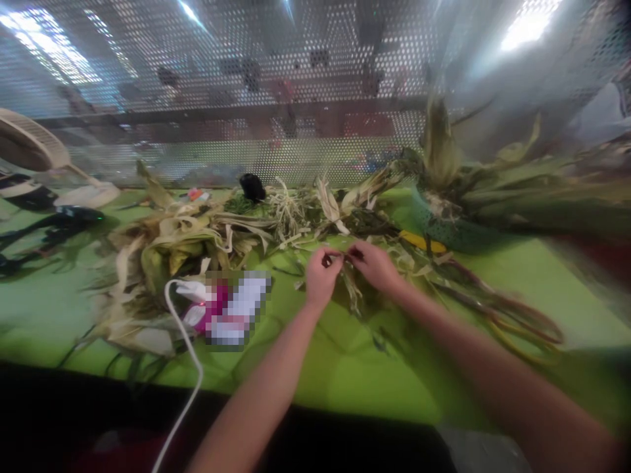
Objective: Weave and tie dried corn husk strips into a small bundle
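One husk strip (353, 290), left of the tub (436, 228), is pinched at its top by left hand (320, 277) and right hand (373, 264), apparently mid-work; loose husks (160, 261), farther left of the tub, seem yet unworked.

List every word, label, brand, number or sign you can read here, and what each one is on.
No readable text anywhere in this view.
Pale item beside the white cable: pixelated, any print unreadable.
Dark device at far left: too blurred to tell whether it is marked.
Pale strips by the left hand and right hand: no lettering shows.
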Tool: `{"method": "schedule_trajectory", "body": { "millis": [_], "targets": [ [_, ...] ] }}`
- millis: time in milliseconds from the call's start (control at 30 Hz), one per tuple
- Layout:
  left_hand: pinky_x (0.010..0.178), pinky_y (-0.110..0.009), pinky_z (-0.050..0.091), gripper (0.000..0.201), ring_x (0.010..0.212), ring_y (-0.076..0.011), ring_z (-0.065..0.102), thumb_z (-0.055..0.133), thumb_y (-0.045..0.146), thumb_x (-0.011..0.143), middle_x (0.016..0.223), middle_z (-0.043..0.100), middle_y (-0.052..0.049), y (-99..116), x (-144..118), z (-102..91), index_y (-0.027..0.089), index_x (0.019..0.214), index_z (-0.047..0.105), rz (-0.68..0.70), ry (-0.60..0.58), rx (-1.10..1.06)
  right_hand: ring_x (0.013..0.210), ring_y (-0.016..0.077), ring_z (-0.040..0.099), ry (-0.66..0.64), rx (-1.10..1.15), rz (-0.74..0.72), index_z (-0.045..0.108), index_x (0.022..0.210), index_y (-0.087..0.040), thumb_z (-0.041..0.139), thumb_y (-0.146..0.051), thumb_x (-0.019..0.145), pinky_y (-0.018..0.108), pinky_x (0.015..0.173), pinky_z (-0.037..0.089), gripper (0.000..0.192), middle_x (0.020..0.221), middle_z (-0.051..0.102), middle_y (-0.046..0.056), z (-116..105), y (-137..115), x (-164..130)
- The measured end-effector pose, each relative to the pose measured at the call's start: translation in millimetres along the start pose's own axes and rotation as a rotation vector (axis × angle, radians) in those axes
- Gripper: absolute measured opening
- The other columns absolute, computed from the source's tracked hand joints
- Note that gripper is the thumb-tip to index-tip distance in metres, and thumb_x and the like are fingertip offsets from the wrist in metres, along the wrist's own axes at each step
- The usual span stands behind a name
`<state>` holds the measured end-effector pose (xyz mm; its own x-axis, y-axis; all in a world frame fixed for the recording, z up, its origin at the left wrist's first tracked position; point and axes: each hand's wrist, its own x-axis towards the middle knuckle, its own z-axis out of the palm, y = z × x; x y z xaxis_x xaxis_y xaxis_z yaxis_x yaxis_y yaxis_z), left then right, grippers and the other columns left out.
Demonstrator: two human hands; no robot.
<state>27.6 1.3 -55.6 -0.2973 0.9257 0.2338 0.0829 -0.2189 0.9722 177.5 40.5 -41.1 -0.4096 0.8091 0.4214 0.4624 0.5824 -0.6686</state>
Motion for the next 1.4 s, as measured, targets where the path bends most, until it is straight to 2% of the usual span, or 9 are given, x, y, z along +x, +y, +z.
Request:
{"method": "schedule_trajectory", "body": {
  "millis": [133, 267, 400, 600, 800, 1000, 1133, 1267, 1400],
  "targets": [
    [0.071, -0.023, 0.041, 0.013, 0.072, -0.0111, 0.054, 0.069, 0.026, 0.075, 0.077, 0.061, 0.001, -2.0, 2.2, 1.8, 0.018, 0.083, 0.062, -0.079, 0.0, -0.197, 0.072, 0.0173, 0.061, 0.012, 0.086, 0.085, 0.064, 0.085, -0.02, 0.06, -0.023, 0.083, 0.027, 0.064, 0.042, 0.006, 0.079, 0.068, 0.002, -0.6, 1.4, 1.5],
    [0.073, -0.024, 0.043, 0.015, 0.075, -0.0112, 0.058, 0.069, 0.024, 0.074, 0.079, 0.062, 0.0, -6.0, 4.5, 2.0, 0.018, 0.085, 0.06, -0.143, -0.052, -0.266, 0.071, 0.0164, 0.059, 0.038, 0.123, 0.144, 0.063, 0.083, -0.02, 0.062, -0.026, 0.082, 0.027, 0.064, 0.042, 0.006, 0.077, 0.067, 0.001, -1.9, 2.9, 2.1],
    [0.072, -0.025, 0.045, 0.018, 0.072, -0.012, 0.059, 0.071, 0.021, 0.071, 0.076, 0.062, 0.0, -8.2, 5.9, 0.2, 0.017, 0.084, 0.058, -0.185, -0.071, -0.219, 0.068, 0.0148, 0.057, 0.041, 0.151, 0.15, 0.063, 0.081, -0.02, 0.064, -0.023, 0.081, 0.026, 0.064, 0.041, 0.004, 0.074, 0.064, -0.001, -3.7, 0.5, 1.5],
    [0.07, -0.026, 0.045, 0.013, 0.071, -0.0132, 0.059, 0.068, 0.021, 0.073, 0.076, 0.065, -0.001, -4.0, 6.9, -3.7, 0.016, 0.083, 0.062, -0.137, -0.135, 0.004, 0.075, 0.0149, 0.055, 0.066, -0.006, -0.033, 0.063, 0.078, -0.019, 0.065, -0.019, 0.082, 0.026, 0.066, 0.04, 0.004, 0.084, 0.06, 0.002, -5.4, -5.6, 0.0],
    [0.07, -0.026, 0.045, 0.01, 0.07, -0.0143, 0.06, 0.068, 0.019, 0.07, 0.074, 0.068, -0.001, 3.0, 6.7, -4.5, 0.015, 0.08, 0.067, -0.107, -0.226, 0.094, 0.077, 0.0163, 0.054, 0.043, -0.146, -0.028, 0.063, 0.08, -0.018, 0.064, -0.018, 0.084, 0.026, 0.065, 0.037, 0.004, 0.085, 0.059, 0.003, -4.6, -10.1, -1.6],
    [0.065, -0.025, 0.043, 0.012, 0.063, -0.0129, 0.057, 0.071, 0.024, 0.068, 0.068, 0.065, 0.0, -0.3, 6.7, -3.3, 0.015, 0.075, 0.066, -0.13, -0.225, 0.05, 0.077, 0.0159, 0.058, 0.03, 0.011, -0.012, 0.068, 0.083, -0.018, 0.064, -0.018, 0.083, 0.026, 0.068, 0.041, 0.003, 0.084, 0.064, 0.003, -5.2, -5.5, 1.7],
    [0.067, -0.025, 0.044, 0.012, 0.065, -0.013, 0.057, 0.068, 0.025, 0.071, 0.07, 0.065, 0.0, -3.6, 6.9, -2.7, 0.016, 0.079, 0.066, -0.135, -0.214, 0.005, 0.081, 0.0166, 0.062, 0.03, 0.096, 0.006, 0.071, 0.093, -0.019, 0.063, -0.015, 0.083, 0.027, 0.073, 0.045, 0.014, 0.087, 0.068, 0.003, -11.3, 0.9, 5.2],
    [0.071, -0.026, 0.044, 0.012, 0.07, -0.0134, 0.058, 0.068, 0.024, 0.073, 0.074, 0.065, -0.001, -4.9, 7.7, -3.1, 0.016, 0.08, 0.065, -0.114, -0.207, 0.022, 0.085, 0.0186, 0.063, -0.021, -0.019, -0.002, 0.074, 0.096, -0.021, 0.063, -0.01, 0.079, 0.03, 0.076, 0.047, 0.023, 0.093, 0.07, 0.005, -15.0, 0.1, 4.4],
    [0.07, -0.025, 0.044, 0.007, 0.07, -0.013, 0.057, 0.066, 0.021, 0.076, 0.073, 0.063, 0.0, -3.7, 8.1, -3.4, 0.016, 0.08, 0.064, -0.082, -0.237, 0.03, 0.09, 0.0192, 0.063, -0.011, -0.076, -0.05, 0.071, 0.109, -0.024, 0.06, -0.008, 0.08, 0.03, 0.08, 0.048, 0.035, 0.101, 0.07, 0.005, -14.5, -4.1, 2.4]
  ]
}}
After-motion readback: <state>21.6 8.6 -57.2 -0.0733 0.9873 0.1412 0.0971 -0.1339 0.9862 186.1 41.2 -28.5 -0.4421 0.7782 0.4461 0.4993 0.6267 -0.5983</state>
